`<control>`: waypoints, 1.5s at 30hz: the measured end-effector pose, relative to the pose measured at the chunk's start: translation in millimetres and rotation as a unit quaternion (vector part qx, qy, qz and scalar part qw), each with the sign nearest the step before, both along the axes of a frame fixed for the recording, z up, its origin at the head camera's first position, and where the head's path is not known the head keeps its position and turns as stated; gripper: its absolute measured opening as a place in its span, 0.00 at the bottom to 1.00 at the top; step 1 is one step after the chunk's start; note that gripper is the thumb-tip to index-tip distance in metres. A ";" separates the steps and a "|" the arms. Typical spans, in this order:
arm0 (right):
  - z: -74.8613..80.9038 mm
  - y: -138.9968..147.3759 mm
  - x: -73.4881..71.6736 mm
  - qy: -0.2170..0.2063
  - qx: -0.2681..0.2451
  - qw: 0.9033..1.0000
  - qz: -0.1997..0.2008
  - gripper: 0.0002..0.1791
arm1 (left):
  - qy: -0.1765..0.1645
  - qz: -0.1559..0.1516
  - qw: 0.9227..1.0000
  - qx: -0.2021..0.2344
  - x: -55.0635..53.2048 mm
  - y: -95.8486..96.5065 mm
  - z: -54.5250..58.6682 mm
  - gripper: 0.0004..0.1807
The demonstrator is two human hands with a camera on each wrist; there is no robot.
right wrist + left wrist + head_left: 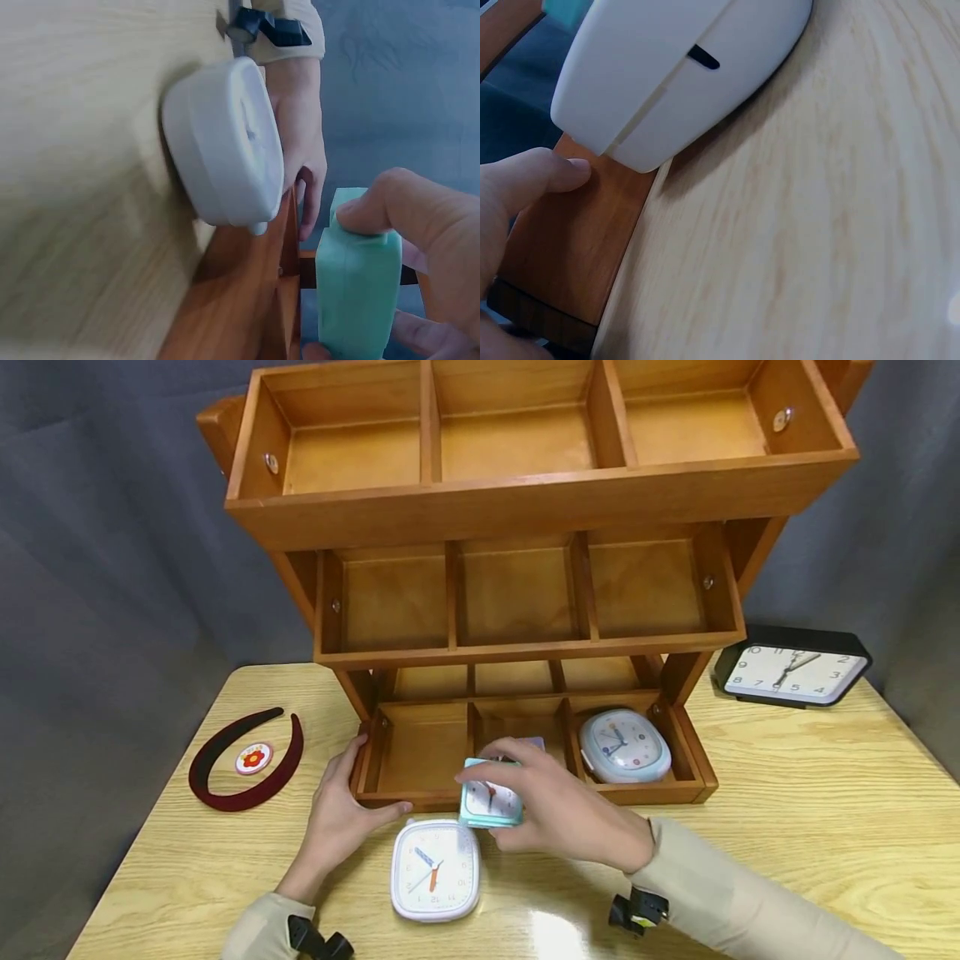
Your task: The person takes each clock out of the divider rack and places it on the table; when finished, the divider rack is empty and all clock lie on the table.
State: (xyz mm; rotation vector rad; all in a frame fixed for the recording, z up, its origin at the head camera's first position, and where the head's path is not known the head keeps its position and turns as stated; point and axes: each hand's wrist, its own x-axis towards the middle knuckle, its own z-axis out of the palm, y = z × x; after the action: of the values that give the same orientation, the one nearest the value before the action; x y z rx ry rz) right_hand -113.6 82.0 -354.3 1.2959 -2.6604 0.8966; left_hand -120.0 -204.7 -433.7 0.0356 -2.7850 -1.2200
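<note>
In the head view my right hand (pixel 551 802) pinches a small mint-green alarm clock (pixel 491 802) above the front edge of the bottom drawer (pixel 427 800). The right wrist view shows its plain green case (pixel 358 289) between thumb and fingers. My left hand (pixel 341 814) rests at that drawer's front left corner, fingers along the side and thumb on the front face. A white alarm clock (pixel 435 870) lies face up on the table before the drawer. In the drawer's right compartment sits a pale blue clock (pixel 626 745); a purplish item (pixel 534 742) in the middle is mostly hidden.
The wooden organizer's top tray (pixel 525 497) and middle tray (pixel 525 647) overhang the bottom drawer, each with three compartments. A dark red headband (pixel 247 797) circles a flower badge (pixel 253 758) at left. A black desk clock (pixel 795 667) stands at right.
</note>
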 end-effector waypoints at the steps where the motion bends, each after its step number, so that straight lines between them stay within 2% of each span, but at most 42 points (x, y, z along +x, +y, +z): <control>1: -0.3 4.7 4.0 -0.004 0.004 1.000 -0.004 0.31 | -0.001 0.000 1.000 0.000 -0.2 0.1 -0.1 0.61; 4: -2.3 17.4 14.2 -0.012 0.019 1.000 -0.018 0.31 | -0.004 0.002 1.000 0.000 -0.3 0.8 -0.3 0.61; 10: -13.3 36.4 33.9 0.010 0.024 0.999 -0.026 0.32 | -0.007 -0.001 1.000 -0.002 -0.5 2.2 0.0 0.61; 15: -26.5 45.4 45.9 -0.022 0.032 0.999 -0.036 0.33 | -0.005 0.000 1.000 -0.007 0.0 0.0 1.9 0.61; 19: -38.7 46.8 45.2 -0.043 0.048 0.997 -0.036 0.32 | -0.002 0.000 1.000 -0.011 0.3 -1.7 2.2 0.61; 27: -57.4 40.6 35.6 -0.031 0.053 0.998 -0.025 0.31 | 0.000 -0.001 1.000 -0.008 0.7 -1.3 2.0 0.61; 33: -60.2 39.5 36.8 -0.024 0.084 0.996 -0.033 0.32 | -0.007 -0.003 1.000 -0.008 0.5 0.0 2.2 0.61; 38: -61.6 41.0 38.3 -0.037 0.097 0.994 -0.035 0.33 | -0.008 -0.004 1.000 -0.008 0.0 0.7 1.7 0.61; 45: -59.7 44.1 40.9 -0.032 0.087 0.995 -0.034 0.37 | -0.008 -0.001 1.000 -0.003 1.3 0.0 1.4 0.61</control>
State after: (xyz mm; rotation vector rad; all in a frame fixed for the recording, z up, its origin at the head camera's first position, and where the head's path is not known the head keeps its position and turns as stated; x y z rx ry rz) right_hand -72.7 126.1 -414.0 1.2192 -2.8691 0.7232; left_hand -118.7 -204.7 -432.3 0.0421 -2.8029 -1.2159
